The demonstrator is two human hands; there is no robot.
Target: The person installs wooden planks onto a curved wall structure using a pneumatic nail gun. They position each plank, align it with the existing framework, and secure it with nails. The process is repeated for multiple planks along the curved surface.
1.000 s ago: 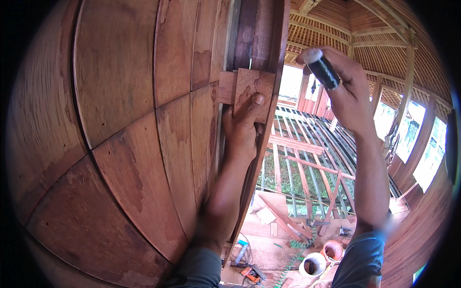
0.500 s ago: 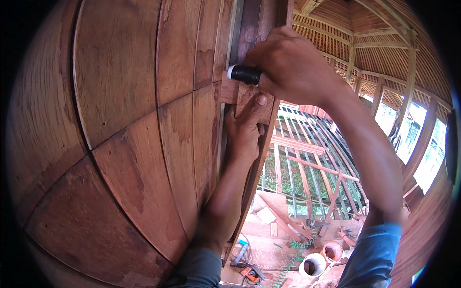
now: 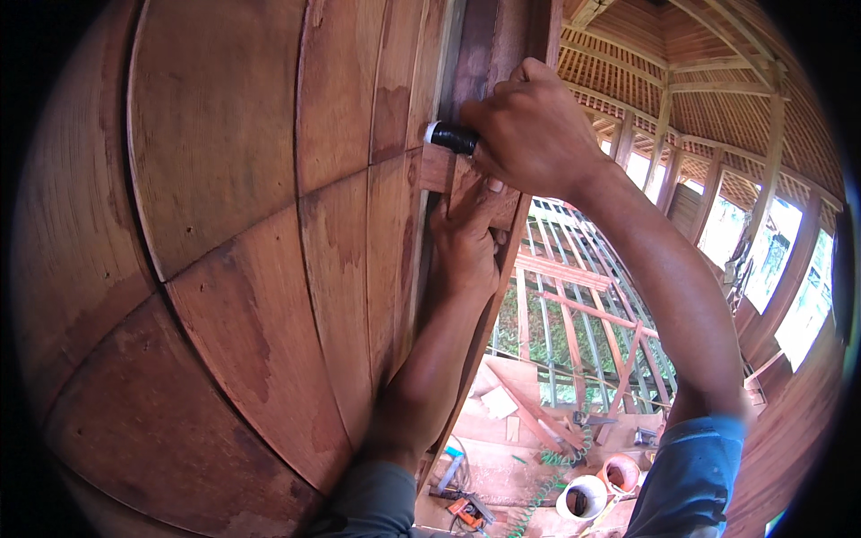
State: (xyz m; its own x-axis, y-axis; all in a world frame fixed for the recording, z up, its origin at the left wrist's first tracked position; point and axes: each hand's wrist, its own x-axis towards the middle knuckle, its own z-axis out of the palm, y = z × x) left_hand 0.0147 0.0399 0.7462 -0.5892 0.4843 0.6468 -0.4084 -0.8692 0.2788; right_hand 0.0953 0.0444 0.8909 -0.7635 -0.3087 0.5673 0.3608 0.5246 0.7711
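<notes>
My right hand (image 3: pixel 538 134) is closed round a short black cylinder with a white end (image 3: pixel 454 137). It looks like a wrapped handle, but the rest is hidden in the fist. The white end points left toward the plank wall (image 3: pixel 336 242). Just below, my left hand (image 3: pixel 465 247) grips a small reddish wood piece (image 3: pixel 465 175), its thumb pointing up along the face and a fingertip showing at the right side. That piece sits against a short crosspiece (image 3: pixel 437 169) inside the upright wooden frame (image 3: pixel 547 40). My right fist is almost touching the left thumb.
Far below lies a floor with offcuts (image 3: pixel 498 403), two buckets (image 3: pixel 583 498), an orange power tool (image 3: pixel 466 513) and a coiled green hose (image 3: pixel 547 489). Open floor joists (image 3: pixel 574 314) stretch beyond. Window openings (image 3: pixel 780 233) and a ribbed roof (image 3: pixel 717 117) are at the right.
My right hand has come slightly left and down, closer to the left thumb, and less of the black cylinder shows. My left hand keeps its grip. The view has shifted a little.
</notes>
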